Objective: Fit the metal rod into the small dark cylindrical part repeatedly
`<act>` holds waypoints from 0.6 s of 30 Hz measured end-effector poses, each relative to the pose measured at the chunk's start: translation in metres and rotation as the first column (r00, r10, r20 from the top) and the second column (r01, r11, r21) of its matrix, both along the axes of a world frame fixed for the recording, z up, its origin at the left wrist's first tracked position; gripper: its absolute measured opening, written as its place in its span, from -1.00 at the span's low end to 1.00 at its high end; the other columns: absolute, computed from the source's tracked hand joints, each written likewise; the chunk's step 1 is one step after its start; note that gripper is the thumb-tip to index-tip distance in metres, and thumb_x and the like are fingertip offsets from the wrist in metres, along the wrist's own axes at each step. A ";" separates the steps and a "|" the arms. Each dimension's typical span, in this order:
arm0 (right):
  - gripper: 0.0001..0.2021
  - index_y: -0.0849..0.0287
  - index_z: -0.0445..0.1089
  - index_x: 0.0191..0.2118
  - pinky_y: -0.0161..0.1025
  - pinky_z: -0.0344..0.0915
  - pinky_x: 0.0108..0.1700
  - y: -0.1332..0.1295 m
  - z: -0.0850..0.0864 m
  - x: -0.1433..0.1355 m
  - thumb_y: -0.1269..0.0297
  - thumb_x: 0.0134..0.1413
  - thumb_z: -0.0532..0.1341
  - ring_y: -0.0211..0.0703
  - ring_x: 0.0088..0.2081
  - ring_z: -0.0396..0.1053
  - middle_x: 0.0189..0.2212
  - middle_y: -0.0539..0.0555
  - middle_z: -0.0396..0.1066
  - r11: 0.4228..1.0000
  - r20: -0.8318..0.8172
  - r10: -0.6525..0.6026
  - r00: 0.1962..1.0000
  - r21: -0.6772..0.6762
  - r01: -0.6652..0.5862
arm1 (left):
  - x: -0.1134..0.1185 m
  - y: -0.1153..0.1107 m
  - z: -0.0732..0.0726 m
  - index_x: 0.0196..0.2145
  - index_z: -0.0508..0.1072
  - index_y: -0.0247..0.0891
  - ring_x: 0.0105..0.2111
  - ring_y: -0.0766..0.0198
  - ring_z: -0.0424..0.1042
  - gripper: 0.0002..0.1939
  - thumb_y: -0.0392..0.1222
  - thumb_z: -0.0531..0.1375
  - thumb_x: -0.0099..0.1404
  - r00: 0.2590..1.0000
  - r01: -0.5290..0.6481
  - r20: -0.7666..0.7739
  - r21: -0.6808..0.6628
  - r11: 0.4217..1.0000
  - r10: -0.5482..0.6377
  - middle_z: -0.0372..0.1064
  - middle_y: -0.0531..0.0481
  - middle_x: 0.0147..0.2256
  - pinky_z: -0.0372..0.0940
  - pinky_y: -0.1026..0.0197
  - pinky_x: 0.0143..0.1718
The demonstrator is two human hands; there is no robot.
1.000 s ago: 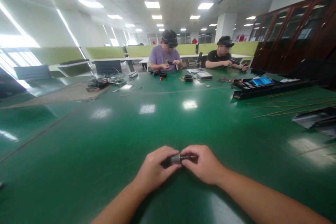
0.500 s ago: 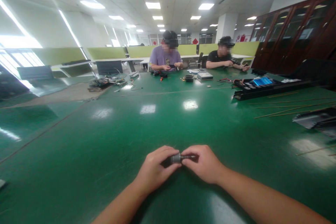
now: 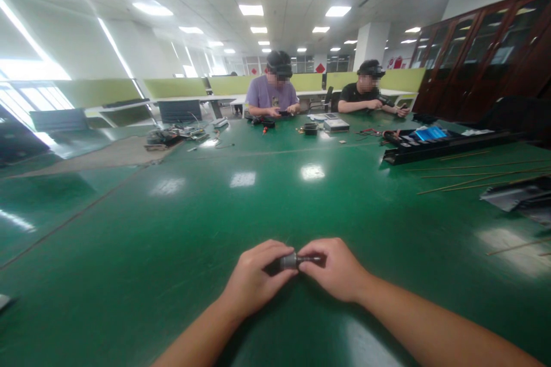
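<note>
Near the front of the green table [image 3: 275,200], my left hand [image 3: 257,276] is closed round a dark grey cylindrical metal piece [image 3: 288,261]. A thin dark shaft [image 3: 310,258] with a pointed tip extends from its right end. My right hand [image 3: 338,269] pinches this shaft between thumb and fingers. The fingertips of both hands nearly meet where shaft and cylinder join. The piece lies level, pointing right, just above or on the tabletop; which of these cannot be told. My left palm hides its left end.
Across the table sit a person in purple [image 3: 272,92] and a person in black [image 3: 364,92]. Electronic parts [image 3: 172,136] lie at the far left. On the right are a black tray [image 3: 447,143], thin rods [image 3: 482,179] and a metal part [image 3: 516,195].
My hands and the metal piece have hardly moved. Across the table, the person in purple has lowered the head and the hands slightly.
</note>
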State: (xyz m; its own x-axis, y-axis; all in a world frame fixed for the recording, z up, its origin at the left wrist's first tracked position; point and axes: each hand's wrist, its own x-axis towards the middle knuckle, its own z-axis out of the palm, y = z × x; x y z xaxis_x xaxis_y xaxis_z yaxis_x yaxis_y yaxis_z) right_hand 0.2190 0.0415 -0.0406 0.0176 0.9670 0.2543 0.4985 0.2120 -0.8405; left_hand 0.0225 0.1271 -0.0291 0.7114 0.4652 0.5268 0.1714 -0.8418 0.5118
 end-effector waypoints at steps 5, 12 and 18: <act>-0.85 0.10 0.60 -0.26 -0.24 0.33 -0.24 0.000 0.001 0.000 0.36 0.03 0.30 -0.11 -0.31 0.50 -0.33 0.03 0.59 1.000 0.003 0.000 1.000 -0.007 0.000 | 0.000 0.000 -0.001 -0.14 0.56 -0.20 -0.24 0.21 0.52 -0.76 -0.22 0.36 0.19 1.000 -0.001 -0.001 -0.005 1.000 0.001 0.54 -0.07 -0.22 0.44 0.22 -0.18; -0.85 0.11 0.60 -0.26 -0.25 0.32 -0.22 -0.001 0.001 0.001 0.36 0.03 0.29 -0.12 -0.30 0.50 -0.32 0.04 0.59 1.000 0.008 -0.003 1.000 -0.001 0.003 | -0.001 0.001 -0.002 -0.14 0.56 -0.19 -0.23 0.22 0.52 -0.76 -0.23 0.36 0.19 1.000 -0.010 0.002 0.000 1.000 0.010 0.54 -0.05 -0.22 0.43 0.24 -0.17; -0.86 0.14 0.58 -0.26 -0.29 0.31 -0.25 -0.001 0.000 -0.001 0.38 0.01 0.30 -0.15 -0.33 0.48 -0.35 0.03 0.58 1.000 -0.014 -0.008 1.000 -0.004 0.008 | 0.000 0.001 -0.003 -0.14 0.55 -0.18 -0.24 0.24 0.52 -0.75 -0.24 0.36 0.19 1.000 -0.011 0.024 0.025 1.000 0.010 0.54 -0.03 -0.22 0.43 0.25 -0.18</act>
